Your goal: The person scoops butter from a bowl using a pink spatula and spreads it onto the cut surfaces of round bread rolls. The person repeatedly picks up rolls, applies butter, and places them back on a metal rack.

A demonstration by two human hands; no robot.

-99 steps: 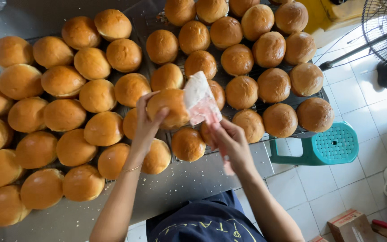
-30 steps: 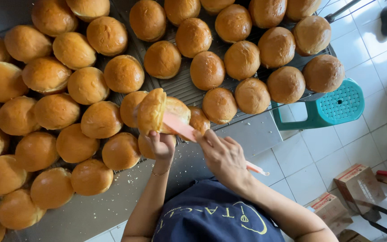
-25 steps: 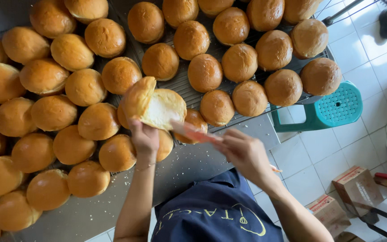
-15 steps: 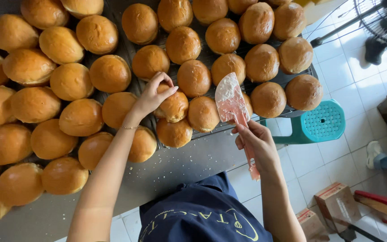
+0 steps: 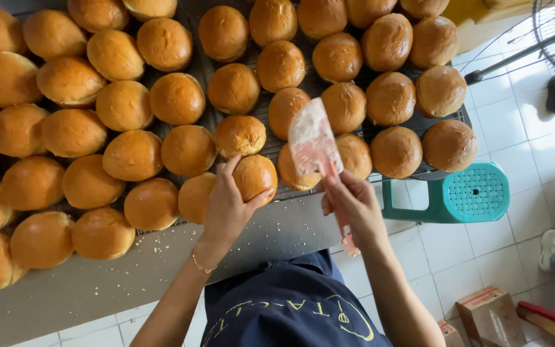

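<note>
The left hand (image 5: 226, 205) curls around a round golden bun (image 5: 255, 177) at the front edge of the rack (image 5: 448, 119). The right hand (image 5: 353, 204) grips a pink spatula (image 5: 316, 144), its flat blade smeared white, raised over the buns. Bare grey worktop (image 5: 162, 263), speckled with crumbs, lies nearer the person.

Soft, even daylight is filling the frame, strongest at the right, where the white floor tiles (image 5: 521, 148) are reflecting it brightly. The buns (image 5: 175, 96) are showing a gentle sheen on their tops and casting only short, dark shadows into the gaps between them. Nothing is blowing out into harsh glare. Focus is holding across the centre, while the spatula (image 5: 316, 144) is looking slightly smeared. Wide-angle stretching is bending shapes towards the left and lower edges.
</note>
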